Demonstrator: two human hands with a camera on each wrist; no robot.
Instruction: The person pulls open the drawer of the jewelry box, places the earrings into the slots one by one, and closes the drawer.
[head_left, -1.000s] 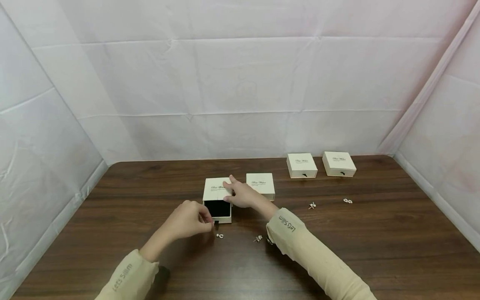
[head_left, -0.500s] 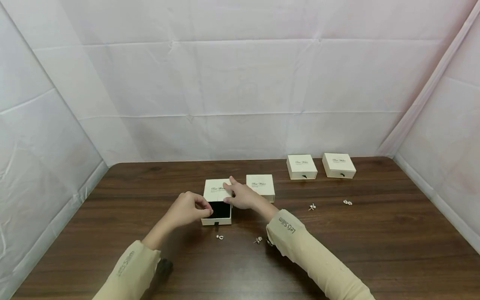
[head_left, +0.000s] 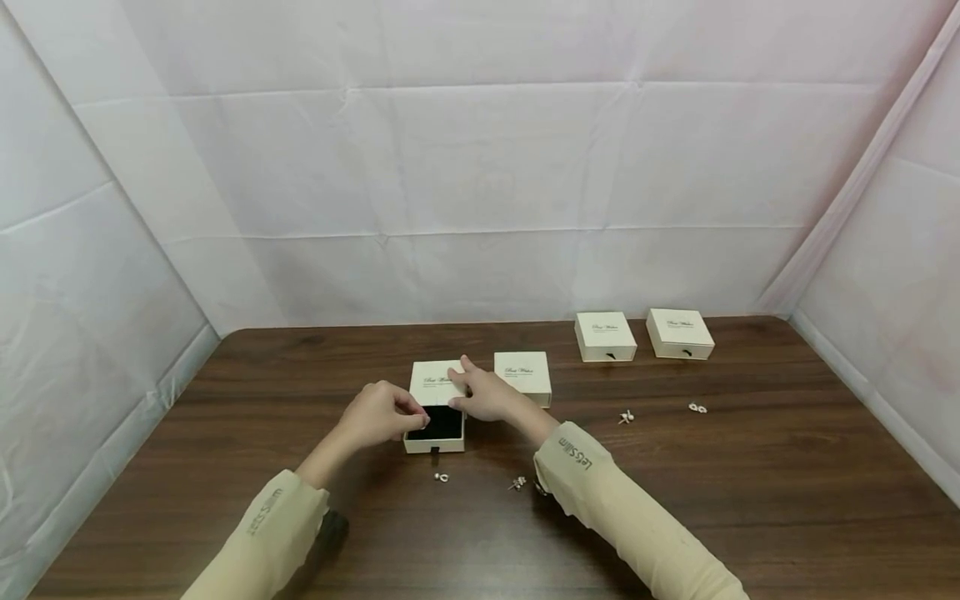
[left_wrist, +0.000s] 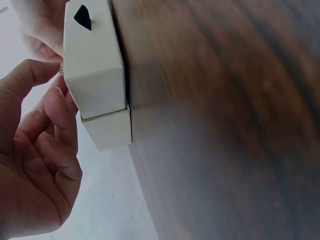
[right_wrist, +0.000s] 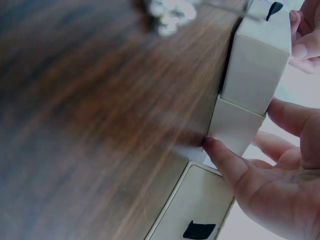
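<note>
1. our left hand (head_left: 378, 414) fingers pinch something tiny over the open drawer (head_left: 435, 425); we cannot tell what
2. our right hand (head_left: 483, 393) fingers lie straight, pressing the box sleeve (head_left: 435, 384) on the table (head_left: 750, 500)
3. a loose pinch could drop it beside the earrings (head_left: 441, 477)

Four boxes (head_left: 604, 336) (cream), several earrings (head_left: 697, 407).

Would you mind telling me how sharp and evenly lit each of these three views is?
Head view: even, soft light, sharp throughout, walls bowed by the wide lens. Left wrist view: the open box is crisp, the table smeared. Right wrist view: the table is dim and blurred, and the earring at the top edge is out of focus.
</note>
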